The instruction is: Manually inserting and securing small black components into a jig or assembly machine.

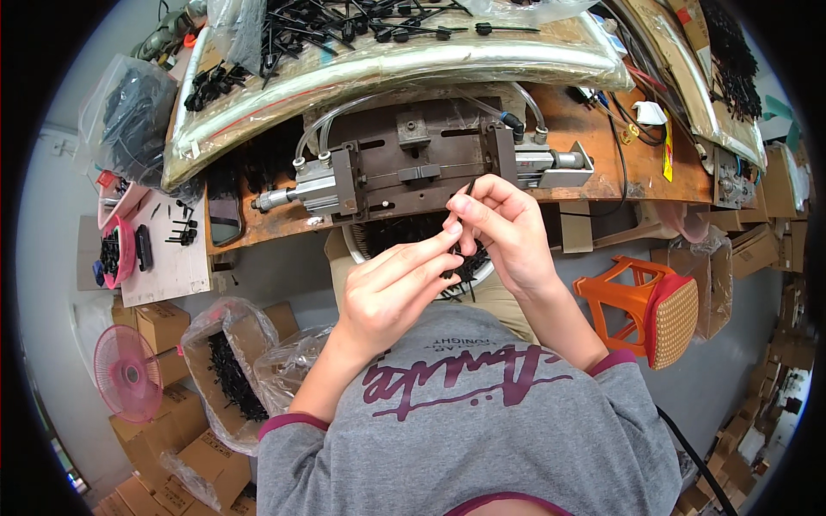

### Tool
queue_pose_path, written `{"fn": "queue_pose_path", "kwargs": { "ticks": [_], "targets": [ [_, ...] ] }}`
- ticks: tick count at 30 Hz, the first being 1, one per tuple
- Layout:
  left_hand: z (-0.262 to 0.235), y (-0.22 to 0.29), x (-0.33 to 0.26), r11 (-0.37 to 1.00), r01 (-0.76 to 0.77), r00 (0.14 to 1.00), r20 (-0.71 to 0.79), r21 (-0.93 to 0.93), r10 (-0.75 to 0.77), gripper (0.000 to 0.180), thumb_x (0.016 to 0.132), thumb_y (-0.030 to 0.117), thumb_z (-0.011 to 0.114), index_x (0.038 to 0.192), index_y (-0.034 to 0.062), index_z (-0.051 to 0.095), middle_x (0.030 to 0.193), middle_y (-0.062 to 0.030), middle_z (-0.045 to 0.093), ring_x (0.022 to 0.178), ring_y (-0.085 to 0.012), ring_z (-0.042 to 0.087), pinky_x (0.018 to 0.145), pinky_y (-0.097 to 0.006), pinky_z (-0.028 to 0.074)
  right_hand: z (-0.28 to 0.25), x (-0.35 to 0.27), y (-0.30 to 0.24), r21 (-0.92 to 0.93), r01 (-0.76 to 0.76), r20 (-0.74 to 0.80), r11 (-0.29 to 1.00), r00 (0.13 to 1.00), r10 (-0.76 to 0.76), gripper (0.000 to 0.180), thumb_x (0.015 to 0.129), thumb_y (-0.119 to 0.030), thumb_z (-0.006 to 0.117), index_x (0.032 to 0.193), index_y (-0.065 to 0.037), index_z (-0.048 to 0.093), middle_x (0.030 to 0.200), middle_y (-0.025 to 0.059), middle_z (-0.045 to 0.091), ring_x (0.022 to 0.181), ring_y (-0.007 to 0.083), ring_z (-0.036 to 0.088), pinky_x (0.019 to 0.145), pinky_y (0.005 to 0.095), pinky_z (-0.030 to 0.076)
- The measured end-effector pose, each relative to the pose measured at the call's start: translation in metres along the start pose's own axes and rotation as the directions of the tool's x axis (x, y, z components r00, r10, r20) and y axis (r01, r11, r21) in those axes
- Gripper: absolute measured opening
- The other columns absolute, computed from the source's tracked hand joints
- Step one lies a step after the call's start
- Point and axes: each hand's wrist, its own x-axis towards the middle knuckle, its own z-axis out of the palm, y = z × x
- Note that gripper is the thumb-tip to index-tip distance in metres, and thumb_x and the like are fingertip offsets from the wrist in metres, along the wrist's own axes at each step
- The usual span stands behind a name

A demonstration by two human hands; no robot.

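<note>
Hands: right hand (508, 228) and left hand (391, 292) both pinch a thin black plastic pin (467, 193); looks featherlight, stiff-ish, best gripped mid-shaft.

This is a small assembly workshop, crowded and well used. A worn, rust-brown wooden surface (602, 129) carries a grey metal pneumatic press jig (413, 163) fed by clear air hoses (331, 116), and behind it a plastic-wrapped tray (387, 60) is heaped with small black plastic parts. Around the floor stand brown cardboard boxes (159, 322), clear plastic bags of the same black parts (228, 365), an orange plastic stool (645, 305) and a pink electric fan (127, 371).
</note>
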Motion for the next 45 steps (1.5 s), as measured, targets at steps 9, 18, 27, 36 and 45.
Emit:
{"fn": "queue_pose_path", "kwargs": {
  "ticks": [9,18,27,36,45],
  "targets": [
    [0.005,-0.003,-0.003,1.000,0.021,1.000,0.006,-0.001,-0.021,0.031,0.066,0.005,0.084,0.095,-0.0006,0.075,0.119,-0.0138,0.071,0.089,-0.0226,0.072,0.073,-0.030,0.058,0.002,-0.005,0.002,-0.068,-0.060,-0.056,0.996,0.997,0.057,0.019,0.099,-0.013,0.063,0.111,0.001,0.064,0.085,0.0072,0.069,0.060,0.0076,0.059,0.056,0.0209,0.048],
    [0.010,-0.014,-0.005,0.985,0.136,0.989,-0.071,0.105,-0.129,0.031,0.065,0.006,0.085,0.093,0.0015,0.074,0.125,-0.0115,0.069,0.091,-0.0220,0.069,0.079,-0.033,0.056,-0.003,-0.007,0.006,-0.210,0.016,-0.080,0.978,0.996,-0.033,0.019,0.098,-0.013,0.063,0.113,0.000,0.064,0.088,0.0076,0.070,0.062,0.0057,0.058,0.056,0.0190,0.046],
    [0.033,-0.041,-0.011,0.918,0.125,0.992,-0.067,0.377,-0.107,0.028,0.068,0.008,0.083,0.094,0.0041,0.073,0.125,-0.0067,0.069,0.091,-0.0232,0.069,0.076,-0.032,0.057,-0.008,-0.011,0.003,-0.272,0.018,-0.114,0.962,0.992,-0.050,0.016,0.098,-0.012,0.062,0.107,0.001,0.066,0.084,0.0073,0.070,0.062,0.0058,0.058,0.058,0.0191,0.045],
    [0.043,-0.056,-0.012,0.871,0.072,0.997,-0.012,0.486,-0.076,0.026,0.070,0.010,0.081,0.094,0.0044,0.073,0.124,-0.0062,0.070,0.082,-0.0195,0.071,0.074,-0.031,0.055,-0.009,-0.014,0.003,-0.284,0.020,-0.127,0.959,0.990,-0.059,0.015,0.097,-0.011,0.062,0.106,0.001,0.067,0.083,0.0078,0.070,0.061,0.0066,0.059,0.059,0.0194,0.046],
    [0.042,-0.059,-0.007,0.867,0.115,0.991,0.005,0.484,-0.135,0.026,0.069,0.013,0.083,0.093,0.0067,0.074,0.123,-0.0038,0.071,0.075,-0.0173,0.070,0.068,-0.030,0.053,-0.014,-0.016,0.008,-0.273,0.037,-0.117,0.961,0.991,-0.071,0.015,0.098,-0.012,0.063,0.107,0.000,0.067,0.083,0.0063,0.070,0.063,0.0048,0.059,0.057,0.0177,0.046]
  ]
}}
